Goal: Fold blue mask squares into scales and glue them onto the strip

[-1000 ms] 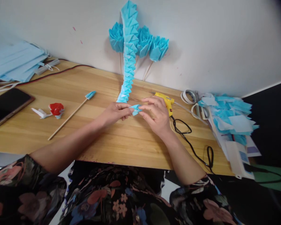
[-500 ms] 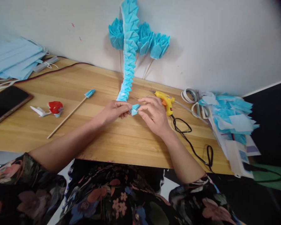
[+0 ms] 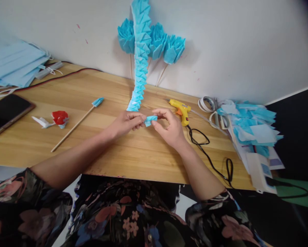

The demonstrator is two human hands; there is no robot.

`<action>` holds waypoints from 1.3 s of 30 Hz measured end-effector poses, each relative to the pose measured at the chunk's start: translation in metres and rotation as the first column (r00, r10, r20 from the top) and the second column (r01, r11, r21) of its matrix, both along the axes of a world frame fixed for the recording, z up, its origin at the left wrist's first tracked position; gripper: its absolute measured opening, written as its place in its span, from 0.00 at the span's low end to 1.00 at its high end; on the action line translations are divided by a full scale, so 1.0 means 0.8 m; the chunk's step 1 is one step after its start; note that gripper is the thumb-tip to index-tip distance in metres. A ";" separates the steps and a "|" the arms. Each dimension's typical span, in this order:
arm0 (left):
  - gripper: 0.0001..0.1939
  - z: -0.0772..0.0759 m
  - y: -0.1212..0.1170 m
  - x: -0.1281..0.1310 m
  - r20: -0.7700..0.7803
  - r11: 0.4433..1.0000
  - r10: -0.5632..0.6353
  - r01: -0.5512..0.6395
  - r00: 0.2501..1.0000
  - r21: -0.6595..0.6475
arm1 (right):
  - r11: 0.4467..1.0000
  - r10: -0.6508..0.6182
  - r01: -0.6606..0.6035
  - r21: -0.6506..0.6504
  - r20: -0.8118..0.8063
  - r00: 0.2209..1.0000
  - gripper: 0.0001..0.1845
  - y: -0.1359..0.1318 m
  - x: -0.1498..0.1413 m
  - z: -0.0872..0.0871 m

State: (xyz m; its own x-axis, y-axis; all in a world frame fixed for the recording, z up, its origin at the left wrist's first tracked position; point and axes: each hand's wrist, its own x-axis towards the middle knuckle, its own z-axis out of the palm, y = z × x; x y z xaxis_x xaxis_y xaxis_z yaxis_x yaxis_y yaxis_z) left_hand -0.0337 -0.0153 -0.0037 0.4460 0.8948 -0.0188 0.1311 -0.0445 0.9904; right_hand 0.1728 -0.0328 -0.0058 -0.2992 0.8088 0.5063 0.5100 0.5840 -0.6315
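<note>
A small folded piece of light-blue fabric [image 3: 151, 120] is held between both hands over the middle of the wooden table. My left hand [image 3: 129, 121] pinches its left end between thumb and fingers. At its right end, the thumb and fingertips of my right hand [image 3: 169, 127] are closed on it. Just beyond the hands, a long strip of pleated blue folds [image 3: 140, 51] runs from the table up along the wall. Left of them lies a wooden stick [image 3: 74, 128] with a small blue bud [image 3: 97, 101] on its tip.
Three blue fabric flowers [image 3: 174, 49] on sticks lean against the wall. A yellow glue gun [image 3: 181, 110] with a black cord, tape rolls [image 3: 206, 104] and blue scraps [image 3: 257, 125] lie right. Face masks [image 3: 17, 65], a phone [image 3: 8, 115] and a red-and-white piece [image 3: 59, 118] lie left.
My right fingers have come in from standing spread beside the blue piece to pinching its right end. The piece now looks longer sideways. My left hand keeps its pinch.
</note>
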 end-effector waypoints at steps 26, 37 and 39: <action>0.14 -0.010 0.003 -0.001 0.043 0.996 0.058 -0.055 0.997 -0.070 | 0.866 -0.045 -0.185 -0.465 -0.441 0.897 0.19 0.010 0.008 -0.004; 0.12 -0.008 0.004 -0.003 0.021 0.997 0.025 -0.023 0.999 -0.072 | 0.839 -0.109 -0.160 -0.520 -0.449 0.887 0.19 0.011 0.006 -0.007; 0.12 -0.006 0.004 -0.003 0.027 0.996 0.026 -0.024 0.999 -0.083 | 0.830 -0.121 -0.173 -0.530 -0.474 0.872 0.18 0.012 0.007 -0.008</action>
